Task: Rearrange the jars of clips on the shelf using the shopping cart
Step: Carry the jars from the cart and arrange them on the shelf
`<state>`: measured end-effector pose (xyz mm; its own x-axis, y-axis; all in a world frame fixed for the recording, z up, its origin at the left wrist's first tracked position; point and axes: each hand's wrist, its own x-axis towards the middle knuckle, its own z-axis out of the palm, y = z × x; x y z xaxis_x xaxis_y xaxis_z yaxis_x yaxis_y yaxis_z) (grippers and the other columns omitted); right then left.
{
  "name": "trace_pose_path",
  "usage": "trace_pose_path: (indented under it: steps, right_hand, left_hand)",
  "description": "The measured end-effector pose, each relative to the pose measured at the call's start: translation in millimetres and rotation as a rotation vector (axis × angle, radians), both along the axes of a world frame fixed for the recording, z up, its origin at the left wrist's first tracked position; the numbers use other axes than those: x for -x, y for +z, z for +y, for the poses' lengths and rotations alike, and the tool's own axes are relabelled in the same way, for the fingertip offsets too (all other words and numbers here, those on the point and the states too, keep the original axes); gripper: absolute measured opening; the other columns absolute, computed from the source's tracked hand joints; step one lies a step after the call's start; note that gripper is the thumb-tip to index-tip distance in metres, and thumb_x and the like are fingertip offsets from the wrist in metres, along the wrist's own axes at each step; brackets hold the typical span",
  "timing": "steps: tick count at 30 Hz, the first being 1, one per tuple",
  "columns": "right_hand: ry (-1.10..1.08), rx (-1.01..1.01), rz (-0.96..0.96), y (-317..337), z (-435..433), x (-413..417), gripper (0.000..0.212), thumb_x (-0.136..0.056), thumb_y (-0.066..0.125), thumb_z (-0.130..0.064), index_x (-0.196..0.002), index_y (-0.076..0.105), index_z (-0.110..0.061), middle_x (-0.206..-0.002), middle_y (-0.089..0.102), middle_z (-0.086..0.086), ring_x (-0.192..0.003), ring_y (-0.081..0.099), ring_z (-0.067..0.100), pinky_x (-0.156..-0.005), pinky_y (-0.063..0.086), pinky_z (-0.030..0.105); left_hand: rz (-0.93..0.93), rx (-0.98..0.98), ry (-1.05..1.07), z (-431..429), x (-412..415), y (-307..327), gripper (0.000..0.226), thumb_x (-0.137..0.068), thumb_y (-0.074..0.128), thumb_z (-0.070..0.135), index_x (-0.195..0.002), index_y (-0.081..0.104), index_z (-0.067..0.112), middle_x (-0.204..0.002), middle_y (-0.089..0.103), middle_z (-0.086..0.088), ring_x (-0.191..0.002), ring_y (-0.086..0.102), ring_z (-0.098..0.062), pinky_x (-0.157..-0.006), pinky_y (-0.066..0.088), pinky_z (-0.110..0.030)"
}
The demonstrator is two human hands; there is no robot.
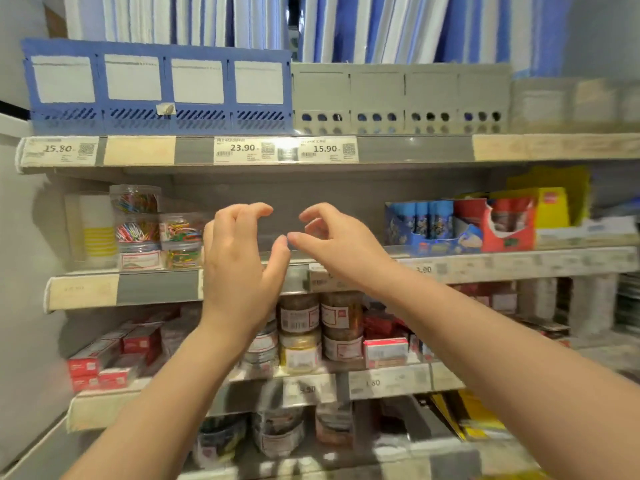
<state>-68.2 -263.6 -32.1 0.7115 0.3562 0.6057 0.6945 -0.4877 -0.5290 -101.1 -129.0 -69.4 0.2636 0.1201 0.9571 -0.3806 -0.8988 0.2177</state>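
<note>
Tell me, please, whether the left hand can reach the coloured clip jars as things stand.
Probably yes: the empty left hand is right beside the jars, with nothing between them.

Clear round plastic jars point(181, 230) packed with bright mixed-colour paper clips stand upright at the left end of the middle shelf point(156, 289), close to its front edge. They are stacked in two touching columns: three high on the left, two high beside it. The bottom left jar has a white label with a red border.
</note>
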Motion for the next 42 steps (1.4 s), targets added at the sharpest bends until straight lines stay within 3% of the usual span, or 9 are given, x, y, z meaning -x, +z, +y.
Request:
trace_pose_path:
  steps: [7, 10, 13, 16, 20, 26, 32, 38, 42]
  right_hand:
    - [-0.269, -0.168, 0.024, -67.8, -61.1, 102.9, 0.028, -0.086, 0.057, -0.041, -0.111, 0.056, -0.027, -0.104, 0.061, -0.010, -0.103, 0.055, 0.012, -0.093, 0.043, 0.039]
    - [-0.382, -0.276, 0.091, -105.0, -84.8, 155.1, 0.021, -0.086, 0.059, -0.041, -0.105, 0.056, -0.031, -0.101, 0.061, -0.015, -0.100, 0.054, 0.006, -0.088, 0.044, 0.030]
    - [-0.461, -0.326, 0.155, -144.0, -109.8, 207.1, 0.008, -0.087, 0.059, -0.039, -0.092, 0.053, -0.038, -0.093, 0.059, -0.022, -0.090, 0.054, -0.004, -0.080, 0.045, 0.018]
    - [-0.561, -0.378, 0.225, -177.8, -141.2, 255.8, 0.008, -0.085, 0.060, -0.041, -0.091, 0.054, -0.039, -0.094, 0.061, -0.019, -0.091, 0.058, 0.002, -0.079, 0.048, 0.022]
    - [-0.707, -0.428, 0.263, -211.1, -189.7, 323.2, 0.008, -0.086, 0.061, -0.037, -0.093, 0.057, -0.034, -0.089, 0.061, -0.020, -0.084, 0.055, -0.007, -0.068, 0.039, 0.004]
    - [-0.901, -0.454, 0.340, -255.8, -280.0, 410.7, 0.010, -0.086, 0.064, -0.029, -0.094, 0.064, -0.023, -0.078, 0.062, -0.017, -0.076, 0.056, -0.008, -0.062, 0.041, 0.007]
    - [-1.113, -0.505, 0.546, -311.0, -386.7, 483.3, 0.011, -0.081, 0.070, -0.030, -0.083, 0.060, -0.027, -0.076, 0.060, -0.015, -0.067, 0.053, -0.005, -0.056, 0.038, 0.005]
    - [-1.192, -0.528, 0.637, -376.6, -434.3, 515.3, 0.013, -0.083, 0.069, -0.025, -0.092, 0.058, -0.025, -0.079, 0.058, -0.019, -0.075, 0.054, -0.008, -0.062, 0.037, 0.004]
    - [-1.211, -0.561, 0.749, -416.7, -454.5, 497.9, 0.028, -0.087, 0.064, -0.026, -0.112, 0.055, -0.018, -0.092, 0.058, -0.009, -0.087, 0.056, 0.007, -0.073, 0.040, 0.017]
  left_hand:
    - [0.106, 0.137, -0.359, -78.9, 62.4, -56.4, 0.030, -0.087, 0.045, 0.031, -0.110, 0.056, 0.015, -0.102, 0.048, 0.009, -0.096, 0.045, -0.006, -0.079, 0.031, -0.019]
    - [0.200, 0.145, -0.498, -97.1, 97.5, -89.0, 0.023, -0.088, 0.048, 0.027, -0.106, 0.056, 0.015, -0.097, 0.051, 0.006, -0.089, 0.044, -0.003, -0.075, 0.031, -0.009]
    - [0.284, 0.181, -0.585, -119.5, 133.0, -116.5, 0.010, -0.091, 0.050, 0.024, -0.097, 0.056, 0.019, -0.087, 0.054, 0.009, -0.079, 0.045, -0.001, -0.067, 0.031, -0.010]
    - [0.386, 0.201, -0.683, -152.8, 175.3, -139.3, 0.005, -0.091, 0.051, 0.024, -0.091, 0.055, 0.026, -0.083, 0.055, 0.018, -0.077, 0.050, 0.000, -0.066, 0.035, -0.010]
    - [0.517, 0.207, -0.793, -206.5, 227.2, -167.6, 0.008, -0.092, 0.052, 0.022, -0.088, 0.056, 0.028, -0.079, 0.056, 0.023, -0.076, 0.053, 0.006, -0.067, 0.037, -0.009]
    - [0.712, 0.102, -0.907, -301.2, 291.7, -216.2, 0.012, -0.094, 0.051, 0.022, -0.088, 0.061, 0.018, -0.075, 0.061, 0.006, -0.066, 0.053, -0.008, -0.062, 0.037, -0.019]
    - [0.957, 0.095, -0.929, -396.2, 341.4, -271.7, 0.006, -0.089, 0.056, 0.025, -0.084, 0.058, 0.026, -0.067, 0.056, 0.016, -0.062, 0.052, 0.001, -0.057, 0.034, -0.007]
    - [1.088, -0.072, -0.953, -452.5, 347.7, -329.0, 0.004, -0.090, 0.058, 0.024, -0.086, 0.057, 0.022, -0.060, 0.051, 0.016, -0.056, 0.048, 0.003, -0.054, 0.034, -0.009]
    - [1.301, -0.221, -1.026, -484.1, 329.3, -377.8, 0.019, -0.088, 0.061, 0.025, -0.104, 0.056, 0.017, -0.071, 0.058, 0.009, -0.067, 0.057, -0.011, -0.064, 0.044, -0.027]
